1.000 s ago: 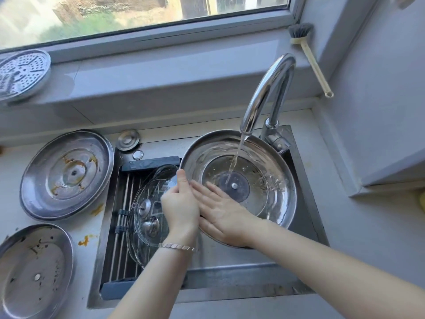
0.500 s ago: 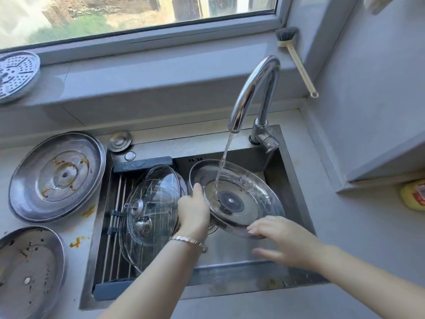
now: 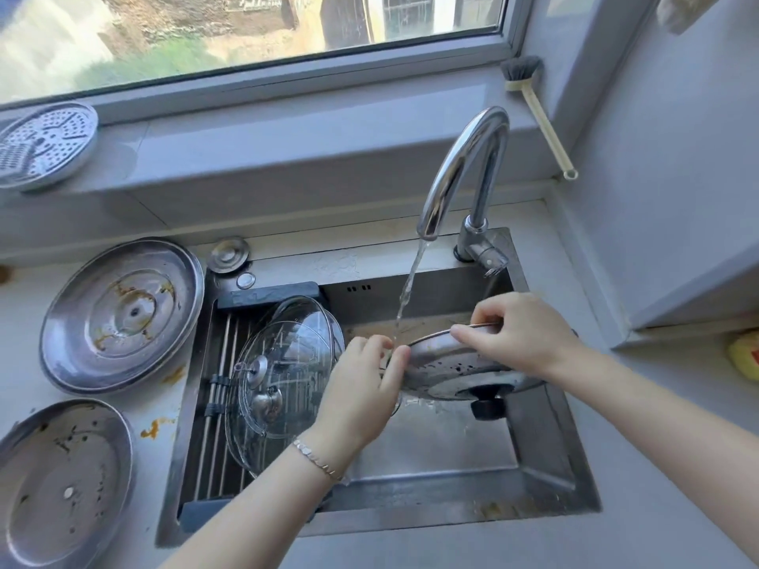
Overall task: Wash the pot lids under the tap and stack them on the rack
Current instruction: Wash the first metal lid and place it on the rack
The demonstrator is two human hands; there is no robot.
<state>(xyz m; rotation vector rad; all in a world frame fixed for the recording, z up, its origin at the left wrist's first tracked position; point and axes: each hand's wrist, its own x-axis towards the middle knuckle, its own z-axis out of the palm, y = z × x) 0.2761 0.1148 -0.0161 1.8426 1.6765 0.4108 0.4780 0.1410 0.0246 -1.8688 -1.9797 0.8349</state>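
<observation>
The steel lid (image 3: 447,367) hangs over the sink (image 3: 410,457), tilted with its outer face toward the camera and its black knob (image 3: 488,406) low on the near side; dark specks dot that face. The left hand (image 3: 361,388) pinches the lid's left rim, thumb and fingers curled round the edge; the right hand (image 3: 521,334) clamps the far, upper rim, its fingers (image 3: 472,334) bent over it; so the lid lies between the two hands, just right of the left one and under the right one. Water (image 3: 410,281) runs from the tap (image 3: 464,170) and lands at the lid's left edge, right beside the left fingertips; a bracelet (image 3: 316,459) circles the left wrist.

Left of the hands, glass lids (image 3: 283,375) lean stacked on the rack (image 3: 221,363) that spans the sink's left part; the left hand is just beside them. On the counter (image 3: 451,548) left of the sink lie a stained lid (image 3: 123,314) and, nearer, a spotted lid (image 3: 61,482), apart from each other; a perforated plate (image 3: 45,145) sits on the sill; a brush (image 3: 538,117) leans in the corner.
</observation>
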